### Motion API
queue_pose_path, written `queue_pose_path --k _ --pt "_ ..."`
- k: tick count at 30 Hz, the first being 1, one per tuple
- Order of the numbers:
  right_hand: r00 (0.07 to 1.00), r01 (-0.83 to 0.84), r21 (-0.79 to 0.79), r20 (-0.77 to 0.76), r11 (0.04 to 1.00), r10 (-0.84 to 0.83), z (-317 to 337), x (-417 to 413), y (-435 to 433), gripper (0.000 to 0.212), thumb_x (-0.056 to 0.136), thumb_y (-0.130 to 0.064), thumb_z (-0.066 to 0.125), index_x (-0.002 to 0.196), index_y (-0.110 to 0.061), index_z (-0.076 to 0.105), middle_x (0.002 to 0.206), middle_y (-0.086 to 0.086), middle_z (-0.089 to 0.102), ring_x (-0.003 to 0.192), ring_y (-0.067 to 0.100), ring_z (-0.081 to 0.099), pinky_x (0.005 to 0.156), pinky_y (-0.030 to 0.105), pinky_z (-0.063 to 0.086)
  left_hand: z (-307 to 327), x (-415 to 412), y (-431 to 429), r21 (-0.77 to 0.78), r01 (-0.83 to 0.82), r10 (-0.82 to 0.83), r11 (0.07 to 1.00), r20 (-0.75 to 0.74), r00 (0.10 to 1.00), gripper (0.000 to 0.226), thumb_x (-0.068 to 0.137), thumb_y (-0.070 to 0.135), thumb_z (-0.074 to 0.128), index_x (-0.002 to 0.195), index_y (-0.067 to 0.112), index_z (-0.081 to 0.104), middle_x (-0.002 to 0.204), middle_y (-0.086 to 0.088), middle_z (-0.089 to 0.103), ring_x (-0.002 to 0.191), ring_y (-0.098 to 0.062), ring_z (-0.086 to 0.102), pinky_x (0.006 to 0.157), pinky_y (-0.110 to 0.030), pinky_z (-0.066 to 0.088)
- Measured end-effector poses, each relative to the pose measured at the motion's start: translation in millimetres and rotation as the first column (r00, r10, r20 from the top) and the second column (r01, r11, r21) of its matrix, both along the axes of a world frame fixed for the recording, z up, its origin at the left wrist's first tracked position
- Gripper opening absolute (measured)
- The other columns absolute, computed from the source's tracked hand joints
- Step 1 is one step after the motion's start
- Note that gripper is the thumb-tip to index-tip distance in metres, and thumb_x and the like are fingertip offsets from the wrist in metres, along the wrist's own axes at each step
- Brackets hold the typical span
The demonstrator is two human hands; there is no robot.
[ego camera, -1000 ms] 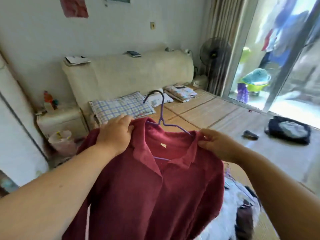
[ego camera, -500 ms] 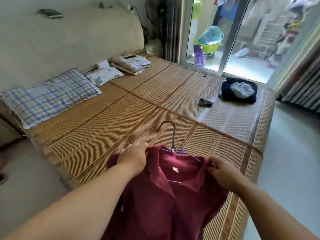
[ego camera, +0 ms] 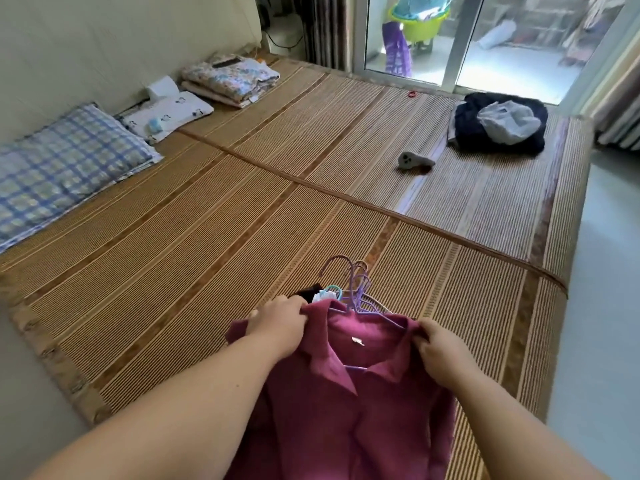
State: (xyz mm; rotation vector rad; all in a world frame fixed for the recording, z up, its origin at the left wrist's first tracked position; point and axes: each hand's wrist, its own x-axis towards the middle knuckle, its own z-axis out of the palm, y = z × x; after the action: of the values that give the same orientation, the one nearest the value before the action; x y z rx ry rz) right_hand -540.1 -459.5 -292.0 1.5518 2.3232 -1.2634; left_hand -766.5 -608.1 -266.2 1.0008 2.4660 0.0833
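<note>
A woven straw mat (ego camera: 242,220) covers the wide bed and fills most of the view. At its near edge hangs a dark red collared shirt (ego camera: 346,427), held up by its shoulders with the collar open toward the camera and the body dropping out of view below. Far left lies a blue checked pillow (ego camera: 62,168); at the far right corner, near the glass door, sits a heap of dark clothes (ego camera: 498,126) with a pale grey piece on top. Against the headboard rest a folded flowered blanket (ego camera: 228,77) and, just beside it, a small white pillow (ego camera: 169,112).

The left hand (ego camera: 280,323) has its fingers curled tight over the shirt's left shoulder beside the collar – the right hand (ego camera: 440,351) pinches the right shoulder seam the same way. A purple hanger (ego camera: 377,315) sits inside the neck of the shirt, its hook up among a bunch of other hangers (ego camera: 349,282) lying on the mat just beyond. Well apart, mid-mat, lies a small grey object (ego camera: 412,162) – too blurred to name
</note>
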Motion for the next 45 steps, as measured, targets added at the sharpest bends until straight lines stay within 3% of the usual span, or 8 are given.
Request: queue_pose_path --k 5,8,12,23,30,33,41,45 --pt "0.992 -0.126 0.037 -0.002 0.991 0.127 -21 -14 -5 0.063 0.088 -0.023 0.061 0.145 -0.017 0.034 0.15 0.006 0.034 0.139 0.018 0.029 0.111 0.026 0.02 -29 -2 -13 -0.027 0.014 -0.014 1.0 0.004 1.0 0.06 0.088 0.042 0.051 0.143 0.03 0.03 0.146 0.0 0.036 0.134 -0.021 0.034 0.105 -0.046 0.03" --pt "0.974 -0.227 0.086 0.044 0.97 0.224 -11 -25 -26 0.067 0.088 -0.033 0.059 0.147 -0.028 0.027 0.155 0.0 0.022 0.143 0.015 0.018 0.116 0.033 0.02 -19 4 -38 -0.031 0.035 -0.036 0.999 0.0 0.999 0.062 0.087 0.043 0.053 0.143 0.031 0.029 0.149 0.003 0.031 0.136 -0.018 0.032 0.106 -0.045 0.029" --pt "0.91 -0.396 0.22 -0.034 0.891 0.413 44 -69 -65 0.065 0.085 -0.036 0.057 0.144 -0.033 0.031 0.154 0.0 0.024 0.139 0.02 0.028 0.111 0.033 0.028 26 9 -72 0.06 0.078 -0.077 0.995 -0.014 0.997 0.062 0.086 0.041 0.053 0.142 0.033 0.03 0.149 0.007 0.032 0.137 -0.015 0.032 0.109 -0.043 0.027" --pt "0.531 -0.687 0.611 0.053 0.393 0.846 229 -188 -203 0.066 0.089 -0.046 0.052 0.145 -0.042 0.017 0.155 -0.003 0.021 0.14 0.022 0.023 0.113 0.046 0.024 217 -28 -238 0.184 -0.06 0.127 0.981 -0.378 0.917 0.063 0.091 0.044 0.047 0.147 0.034 0.019 0.155 0.008 0.024 0.143 -0.013 0.018 0.115 -0.048 0.014" --pt "0.202 -0.652 0.753 0.058 0.09 0.978 334 -246 -367 0.062 0.089 -0.049 0.05 0.143 -0.042 0.022 0.154 -0.005 0.021 0.141 0.02 0.021 0.113 0.043 0.021 316 -24 -422 0.249 -0.278 0.373 0.928 -0.576 0.727 0.071 0.081 0.054 0.033 0.147 0.03 0.027 0.154 0.003 0.028 0.14 -0.015 0.024 0.109 -0.04 0.025" --pt "0.085 -0.599 0.8 0.029 0.028 0.996 367 -261 -449 0.062 0.088 -0.049 0.051 0.142 -0.042 0.023 0.154 -0.007 0.021 0.141 0.018 0.021 0.112 0.041 0.021 349 -14 -501 0.254 -0.368 0.44 0.894 -0.645 0.624 0.069 0.084 0.048 0.046 0.147 0.033 0.023 0.155 0.006 0.023 0.141 -0.012 0.02 0.109 -0.036 0.022" --pt "-0.239 -0.486 0.87 -0.038 -0.085 0.97 438 -264 -670 0.064 0.088 -0.051 0.049 0.144 -0.044 0.018 0.155 -0.009 0.017 0.141 0.018 0.02 0.113 0.041 0.021 432 53 -690 0.316 -0.574 0.567 0.755 -0.755 0.33 0.065 0.087 0.05 0.045 0.146 0.035 0.022 0.155 0.008 0.019 0.142 -0.013 0.015 0.114 -0.048 0.018" --pt "-0.382 -0.377 0.918 -0.028 -0.127 0.924 477 -255 -751 0.065 0.088 -0.051 0.049 0.143 -0.045 0.016 0.155 -0.008 0.019 0.14 0.018 0.022 0.114 0.043 0.022 477 84 -750 0.364 -0.611 0.561 0.703 -0.811 0.163 0.064 0.084 0.051 0.048 0.144 0.036 0.028 0.151 0.009 0.026 0.139 -0.012 0.02 0.111 -0.042 0.023"
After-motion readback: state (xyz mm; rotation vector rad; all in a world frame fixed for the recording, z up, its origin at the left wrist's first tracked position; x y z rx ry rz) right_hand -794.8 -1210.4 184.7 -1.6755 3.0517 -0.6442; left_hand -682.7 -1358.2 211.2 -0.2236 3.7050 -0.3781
